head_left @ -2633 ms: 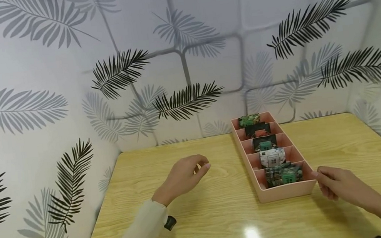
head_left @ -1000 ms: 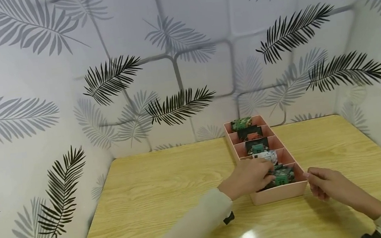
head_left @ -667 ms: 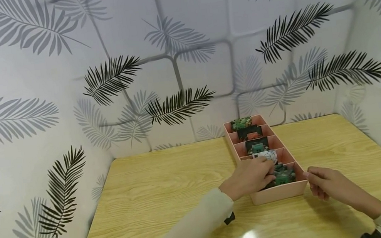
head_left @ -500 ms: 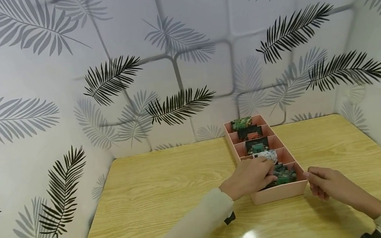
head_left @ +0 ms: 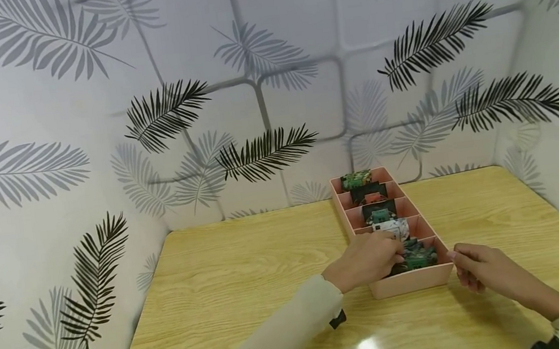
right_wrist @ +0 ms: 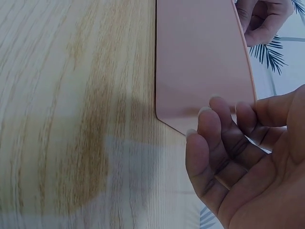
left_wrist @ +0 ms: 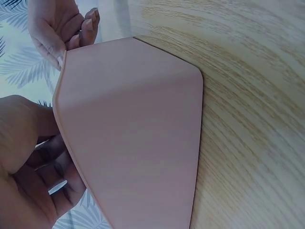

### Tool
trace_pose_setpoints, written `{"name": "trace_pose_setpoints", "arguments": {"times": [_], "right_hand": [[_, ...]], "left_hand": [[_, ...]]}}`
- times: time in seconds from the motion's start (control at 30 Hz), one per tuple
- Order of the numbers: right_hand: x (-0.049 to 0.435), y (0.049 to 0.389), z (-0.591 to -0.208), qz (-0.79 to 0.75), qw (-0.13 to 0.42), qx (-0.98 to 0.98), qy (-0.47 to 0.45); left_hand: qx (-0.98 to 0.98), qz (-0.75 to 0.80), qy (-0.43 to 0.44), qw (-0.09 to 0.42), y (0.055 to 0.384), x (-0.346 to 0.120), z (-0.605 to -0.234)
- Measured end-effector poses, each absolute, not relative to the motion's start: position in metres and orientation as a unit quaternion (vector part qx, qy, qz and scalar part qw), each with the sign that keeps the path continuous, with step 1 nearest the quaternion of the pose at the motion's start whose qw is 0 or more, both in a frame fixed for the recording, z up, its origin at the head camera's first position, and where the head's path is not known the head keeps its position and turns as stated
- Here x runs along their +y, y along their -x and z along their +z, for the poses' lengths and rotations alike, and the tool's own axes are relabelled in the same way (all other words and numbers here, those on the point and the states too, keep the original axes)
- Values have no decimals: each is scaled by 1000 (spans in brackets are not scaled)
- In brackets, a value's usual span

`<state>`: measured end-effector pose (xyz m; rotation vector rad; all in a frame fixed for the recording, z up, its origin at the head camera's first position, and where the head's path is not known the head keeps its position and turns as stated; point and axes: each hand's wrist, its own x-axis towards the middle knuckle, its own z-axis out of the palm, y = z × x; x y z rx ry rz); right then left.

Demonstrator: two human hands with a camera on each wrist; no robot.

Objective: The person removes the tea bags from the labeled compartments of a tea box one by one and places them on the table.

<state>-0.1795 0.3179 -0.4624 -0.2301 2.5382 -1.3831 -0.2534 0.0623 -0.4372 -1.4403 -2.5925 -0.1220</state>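
Tray [head_left: 413, 281]: pink, on the table [head_left: 244, 280], far end by the leaf-patterned wall [head_left: 304, 163].
Left hand [head_left: 367, 257]: over the tray's left edge, blocking part of the near compartment; fingertips hidden, grip cannot be told.
Right hand [head_left: 491, 270]: apart from the left, pinching the tray's near right corner.
Dark packets [head_left: 418, 255]: near compartment.
White packet [head_left: 391, 227]: next compartment.

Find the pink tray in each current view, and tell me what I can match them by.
Head: the pink tray sits right of centre.
Left wrist: its outer wall fills the middle, running off the bottom edge.
Right wrist: its outer wall is above and right of centre, running off the top.
Shared landmark: the right hand at the tray's corner, visible in all three.
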Motion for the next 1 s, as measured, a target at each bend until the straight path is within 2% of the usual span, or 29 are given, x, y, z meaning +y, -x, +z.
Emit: {"name": "trace_pose_setpoints", "arguments": {"times": [0.27, 0.77, 1.0], "right_hand": [[318, 179, -458, -476, 133, 865, 83], [322, 180, -457, -492, 153, 852, 91], [321, 183, -460, -500, 163, 846, 89]], "left_hand": [[-872, -56, 477, 94, 253, 61, -437], [-866, -81, 471, 151, 253, 56, -432], [-867, -98, 464, 156, 253, 51, -430]]}}
